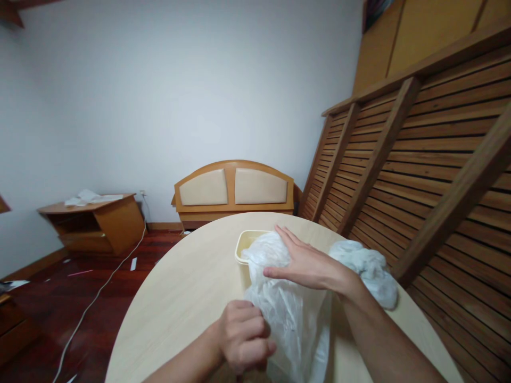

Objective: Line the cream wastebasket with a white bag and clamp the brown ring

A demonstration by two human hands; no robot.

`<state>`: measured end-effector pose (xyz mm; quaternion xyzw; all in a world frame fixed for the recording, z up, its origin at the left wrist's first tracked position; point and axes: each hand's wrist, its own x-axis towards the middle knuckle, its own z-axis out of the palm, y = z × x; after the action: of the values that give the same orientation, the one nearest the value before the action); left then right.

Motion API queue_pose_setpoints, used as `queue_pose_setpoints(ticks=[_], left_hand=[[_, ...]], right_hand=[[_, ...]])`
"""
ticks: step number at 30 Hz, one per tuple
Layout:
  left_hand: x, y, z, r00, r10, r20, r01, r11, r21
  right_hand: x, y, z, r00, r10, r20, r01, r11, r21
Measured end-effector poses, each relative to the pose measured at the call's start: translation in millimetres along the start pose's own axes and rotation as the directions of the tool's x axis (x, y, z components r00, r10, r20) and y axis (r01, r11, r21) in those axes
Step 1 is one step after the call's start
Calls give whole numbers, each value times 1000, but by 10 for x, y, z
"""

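Note:
A pale yellow plastic bin point(244, 276) stands on the round table, its mouth facing up. A thin, see-through white plastic bag point(293, 314) is bunched over the bin's right side and hangs down toward me. My right hand point(305, 260) lies against the bunched part at the rim, fingers stretched out and thumb apart. Lower and to the left, my left hand point(245, 335) is closed in a fist right beside the bag's hanging part. The curled fingers hide whatever is inside them. Behind my right forearm rests a crumpled bundle of white plastic bags point(367, 271).
The round pale table point(171, 298) fills the foreground. Slatted wooden panels point(451, 159) lean along the right. Beyond the table are a padded headboard point(235, 186) and, at left, a low wooden cabinet point(115, 223). A white cable point(107, 290) crosses the dark red floor.

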<state>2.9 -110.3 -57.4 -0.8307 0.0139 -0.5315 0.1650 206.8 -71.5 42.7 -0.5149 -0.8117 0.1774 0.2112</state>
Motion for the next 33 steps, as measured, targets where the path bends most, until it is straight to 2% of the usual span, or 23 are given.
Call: queue_pose_setpoints(ticks=[2, 5, 8, 11, 14, 17, 20, 23, 25, 27, 29, 32, 33], left_hand=[[-34, -100, -37, 991, -96, -94, 103, 992, 73], [-129, -273, -82, 974, -179, -139, 206, 955, 214], [-248, -417, -111, 941, -326, -88, 337, 902, 269], [-331, -507, -133, 879, -474, -45, 468, 843, 266], [-364, -550, -147, 869, -494, 28, 465, 835, 294], [-354, -552, -148, 882, -465, 81, 422, 853, 308], [-301, -514, -134, 877, -475, 71, 443, 857, 263], [-225, -439, -99, 867, -497, 25, 486, 857, 171], [-188, -372, -68, 837, -547, -20, 546, 833, 94], [-186, -305, -38, 776, -627, -71, 629, 777, 13], [-229, -255, -20, 746, -661, -88, 660, 750, -35], [-340, -222, -15, 818, -575, -21, 575, 818, -29], [-371, -220, -17, 814, -581, -11, 580, 814, -29]], right_hand=[[3, -61, 79, 999, 6, 48, -5, 1000, -9], [6, -124, 120, 1000, 22, 2, -22, 1000, -20], [-3, -158, 92, 997, 38, -60, -43, 996, -76], [-25, -159, 60, 994, 82, -68, -93, 981, -170], [-29, -107, 58, 998, 55, -40, -62, 975, -215], [-9, -55, 34, 988, -83, -129, 62, 986, -157], [-14, -108, -54, 920, -275, -280, 278, 960, -32], [-72, -256, -142, 819, -434, -374, 492, 867, 72], [-122, -353, -155, 770, -500, -395, 581, 806, 113], [-160, -422, -127, 731, -565, -382, 652, 744, 146], [-175, -463, -73, 703, -630, -329, 701, 693, 169], [-164, -493, 4, 689, -694, -207, 724, 666, 180], [-156, -495, 22, 684, -709, -170, 730, 663, 168]])
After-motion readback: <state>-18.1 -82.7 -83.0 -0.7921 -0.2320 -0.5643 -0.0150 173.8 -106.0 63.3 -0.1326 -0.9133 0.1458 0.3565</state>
